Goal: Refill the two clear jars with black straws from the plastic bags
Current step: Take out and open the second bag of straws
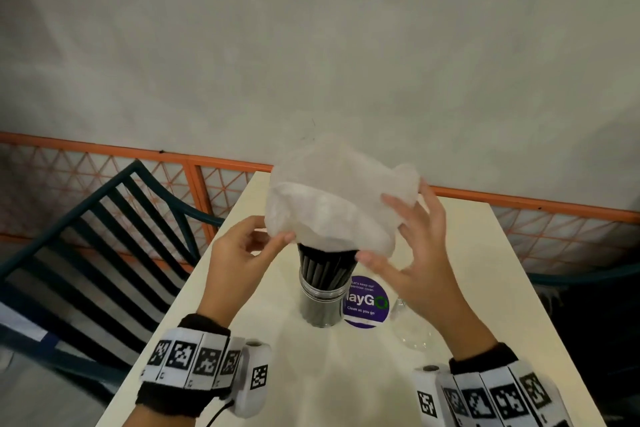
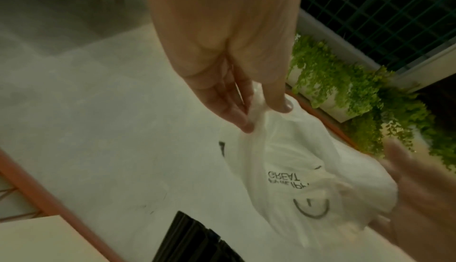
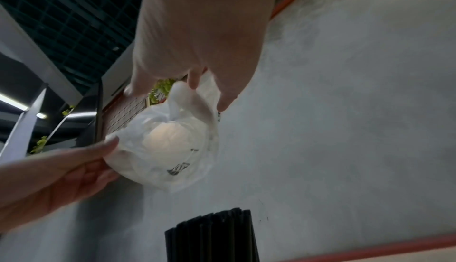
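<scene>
A clear jar [image 1: 319, 302] packed with black straws [image 1: 325, 265] stands upright mid-table. Just above the straw tops hangs a crumpled, translucent white plastic bag [image 1: 332, 201] with black print. My left hand [image 1: 277, 239] pinches its lower left edge between thumb and fingers, seen close in the left wrist view [image 2: 261, 116]. My right hand [image 1: 377, 229] holds the bag's right side, fingers spread, with a flap caught between them [image 3: 195, 89]. The bag [image 3: 167, 149] looks limp; its contents are hidden. Straw tops [image 3: 212, 235] show below it.
A round purple sticker [image 1: 365, 302] lies on the cream table [image 1: 311, 381] right of the jar. Beside it, a clear glassy thing [image 1: 412, 333] is partly hidden by my right forearm. A dark slatted chair [image 1: 104, 236] stands left. An orange mesh railing [image 1: 207, 166] runs behind.
</scene>
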The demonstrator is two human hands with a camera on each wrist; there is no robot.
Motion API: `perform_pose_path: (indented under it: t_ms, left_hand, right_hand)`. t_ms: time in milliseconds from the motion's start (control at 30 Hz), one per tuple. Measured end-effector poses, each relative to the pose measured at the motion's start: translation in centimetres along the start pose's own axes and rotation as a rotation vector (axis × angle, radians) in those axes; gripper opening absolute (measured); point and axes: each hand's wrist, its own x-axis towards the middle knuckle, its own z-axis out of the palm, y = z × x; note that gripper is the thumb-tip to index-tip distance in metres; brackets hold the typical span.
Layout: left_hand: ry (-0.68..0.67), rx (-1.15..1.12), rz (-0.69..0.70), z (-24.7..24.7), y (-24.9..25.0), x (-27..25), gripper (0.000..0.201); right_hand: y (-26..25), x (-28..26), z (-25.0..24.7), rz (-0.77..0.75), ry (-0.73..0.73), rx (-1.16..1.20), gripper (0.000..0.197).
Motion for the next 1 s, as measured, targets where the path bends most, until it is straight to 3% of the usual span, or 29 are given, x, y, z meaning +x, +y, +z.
perform_pose_path:
  t_ms: [67,200,333,433,533,633,700,767,900,1000]
  left_hand:
    - [-0.037,-0.044,-0.014,-1.0,0.2,-1.4,0.031]
    - [-0.150,-0.098,-0.074,-3.5,-0.1,-4.9,0.055]
    - [-0.349,-0.031,-0.135,-6.4,-0.1,-8.4,0.046]
    - [-0.478,-0.020,-0.250,-7.1,-0.8,-10.4,0.046]
    - [-0.364,-0.026,-0.352,-7.2,-2.5,-12.2,0.046]
    - [-0.301,-0.068,-0.399,-7.2,-3.3,-13.5,0.023]
    - [-0.314,-0.066,-0.408,-7.2,-3.6,-13.9,0.017]
    - [-0.316,-0.009,-0.403,-7.3,-4.3,-14.1,0.024]
    - [-0.134,0.354,-0.338,-8.9,-6.7,-14.0,0.029]
    - [-0.109,0.452,-0.321,-9.2,-7.2,-14.2,0.028]
  right_hand:
    - [0.3,-1.3,0.7,-0.068,-0.115,-0.134,0.065]
    - [0.1,-3.6,2.3,0.010,-0.191,-0.129,0.047]
    - [-0.2,-5.5,3.9,0.017,-0.118,-0.267,0.029]
    - [-0.2,-6.8,5.5,0.018,-0.144,-0.309,0.033]
    - [0.2,-8.1,6.6,0.176,-0.371,-0.064,0.040]
    - [0.4,-9.3,6.6,0.409,-0.653,0.310,0.019]
    - [0.5,-10.1,7.0,0.445,-0.763,0.302,0.010]
    - [0.6,-10.4,7.7,0.453,-0.672,0.186,0.014]
    - [1.3,-10.8,7.8,0.442,-0.208,-0.126,0.041]
    - [1.4,-11.8,8.0,0.418,-0.136,-0.238,0.051]
